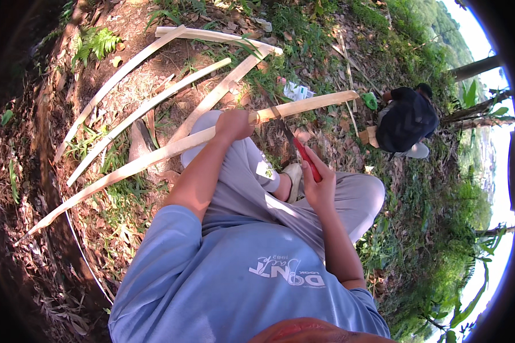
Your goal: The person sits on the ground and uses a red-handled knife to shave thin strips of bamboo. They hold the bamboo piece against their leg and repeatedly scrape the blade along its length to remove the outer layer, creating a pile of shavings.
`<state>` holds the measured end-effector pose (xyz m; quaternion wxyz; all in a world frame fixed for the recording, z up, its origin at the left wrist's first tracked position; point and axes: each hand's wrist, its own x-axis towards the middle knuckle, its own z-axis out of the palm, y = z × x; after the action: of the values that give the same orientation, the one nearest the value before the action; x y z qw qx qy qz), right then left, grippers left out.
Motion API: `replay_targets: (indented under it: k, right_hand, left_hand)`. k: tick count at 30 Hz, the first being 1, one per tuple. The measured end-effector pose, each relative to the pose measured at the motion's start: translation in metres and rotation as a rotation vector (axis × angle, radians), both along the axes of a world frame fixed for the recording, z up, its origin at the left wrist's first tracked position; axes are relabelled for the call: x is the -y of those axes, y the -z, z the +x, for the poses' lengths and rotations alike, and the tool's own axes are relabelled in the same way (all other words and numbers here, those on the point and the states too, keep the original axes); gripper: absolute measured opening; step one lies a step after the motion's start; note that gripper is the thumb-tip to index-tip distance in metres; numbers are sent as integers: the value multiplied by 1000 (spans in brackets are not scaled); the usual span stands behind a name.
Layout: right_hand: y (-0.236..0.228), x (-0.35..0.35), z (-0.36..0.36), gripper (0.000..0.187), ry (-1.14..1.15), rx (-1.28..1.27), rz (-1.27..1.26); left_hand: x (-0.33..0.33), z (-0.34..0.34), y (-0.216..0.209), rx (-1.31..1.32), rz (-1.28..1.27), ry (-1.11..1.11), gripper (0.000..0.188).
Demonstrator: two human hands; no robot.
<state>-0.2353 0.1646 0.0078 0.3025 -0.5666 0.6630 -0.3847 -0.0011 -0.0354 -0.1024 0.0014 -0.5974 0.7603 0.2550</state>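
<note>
A long, pale split-wood strip (313, 104) runs slantwise across my lap, from the lower left to the upper right. My left hand (234, 126) is closed round it near my raised left knee. My right hand (319, 183) grips the red handle of a tool with a long, narrow dark blade (284, 127). That blade crosses the strip a little to the right of my left hand and seems to touch it; whether it is a knife or a saw I cannot tell.
Several more pale strips (149, 104) lie on the leafy ground at the upper left. White crumpled packaging (296, 91) and a green bag (370, 101) are beyond the strip. Another person in dark clothing (407, 120) sits at the right, near thin trunks (475, 69).
</note>
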Motion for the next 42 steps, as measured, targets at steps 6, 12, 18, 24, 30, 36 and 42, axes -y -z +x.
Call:
replay_targets:
  k: [6, 12, 18, 24, 30, 36, 42]
  right_hand:
    - [60, 109, 14, 37, 12, 33, -89]
    - [64, 126, 21, 50, -119, 79, -183]
    - [54, 113, 11, 70, -225, 228, -42]
    - [51, 119, 17, 58, -237, 439, 30]
    - [70, 127, 13, 49, -145, 302, -109]
    - [82, 119, 19, 40, 45, 299, -108]
    - [70, 111, 18, 42, 69, 375, -17]
  left_hand:
    - [0, -3, -1, 9, -10, 13, 38]
    - [0, -1, 0, -15, -26, -34, 41]
    - [3, 3, 4, 1, -51, -8, 44]
    - [4, 1, 2, -9, 2, -12, 45]
    - [6, 2, 5, -32, 2, -14, 40]
    - [6, 1, 6, -10, 40, -11, 37]
    - [6, 6, 5, -8, 92, -32, 38]
